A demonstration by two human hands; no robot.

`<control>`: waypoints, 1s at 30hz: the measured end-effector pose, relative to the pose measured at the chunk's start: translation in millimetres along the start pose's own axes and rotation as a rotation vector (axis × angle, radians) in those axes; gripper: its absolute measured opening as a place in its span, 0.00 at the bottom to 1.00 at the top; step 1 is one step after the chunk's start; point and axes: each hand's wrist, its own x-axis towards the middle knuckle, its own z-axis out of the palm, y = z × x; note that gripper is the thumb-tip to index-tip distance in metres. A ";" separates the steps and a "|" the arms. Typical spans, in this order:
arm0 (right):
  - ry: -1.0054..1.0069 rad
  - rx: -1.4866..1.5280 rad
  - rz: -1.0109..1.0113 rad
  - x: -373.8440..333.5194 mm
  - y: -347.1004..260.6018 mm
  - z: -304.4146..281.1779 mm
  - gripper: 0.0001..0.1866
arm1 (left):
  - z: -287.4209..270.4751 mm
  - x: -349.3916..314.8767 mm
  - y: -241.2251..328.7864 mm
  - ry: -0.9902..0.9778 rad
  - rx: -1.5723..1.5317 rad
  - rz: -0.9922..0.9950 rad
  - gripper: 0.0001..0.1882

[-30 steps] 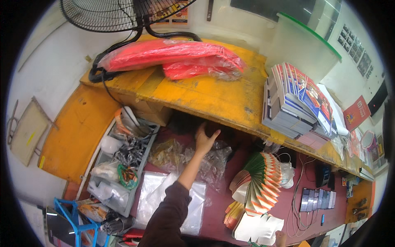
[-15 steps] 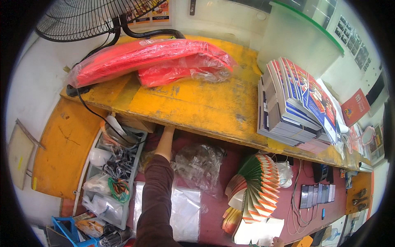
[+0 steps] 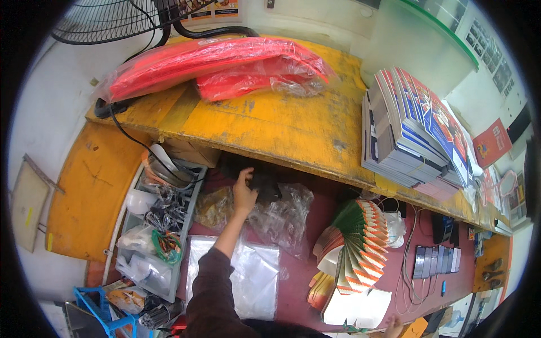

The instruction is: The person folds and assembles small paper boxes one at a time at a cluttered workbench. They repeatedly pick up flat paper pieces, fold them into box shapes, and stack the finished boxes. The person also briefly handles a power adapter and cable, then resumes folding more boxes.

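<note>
My left hand (image 3: 244, 194) reaches under the front edge of the yellow wooden shelf, its fingers curled against a dark, soft-looking black bundle (image 3: 267, 187). What exactly the bundle is cannot be told in the shadow. Crumpled clear plastic (image 3: 290, 211) lies just beside that hand, and a stack of flat clear plastic sleeves (image 3: 256, 284) rests under my forearm. At the lower right edge my right hand (image 3: 393, 327) shows only in part, fingers loosely extended. It is nearest to a fanned row of green, orange and white paper packets (image 3: 360, 248) and white sheets (image 3: 358, 307).
Above, the yellow shelf (image 3: 270, 124) holds red items in plastic (image 3: 225, 67), a pile of booklets (image 3: 406, 135), a greenish bin (image 3: 411, 45) and a black fan (image 3: 107, 19). A grey divided tray (image 3: 186, 225) stands left. Cables and a row of phones (image 3: 437, 262) lie right.
My left hand has come out from under the shelf into view, with the black bundle now showing at its fingers. My right hand has shifted slightly right, away from the white sheets.
</note>
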 end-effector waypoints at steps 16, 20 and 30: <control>-0.572 -0.041 -0.732 -34.8 -451.1 342.2 0.15 | -66.7 -129.8 22.5 -0.093 0.478 -0.076 0.12; -0.462 -0.390 -0.690 -26.4 -453.2 380.4 0.18 | -82.6 -133.4 19.2 -0.118 0.546 -0.179 0.09; -0.384 -0.171 -0.648 -35.5 -413.9 375.5 0.18 | -70.4 -93.3 28.9 -0.171 0.674 0.301 0.10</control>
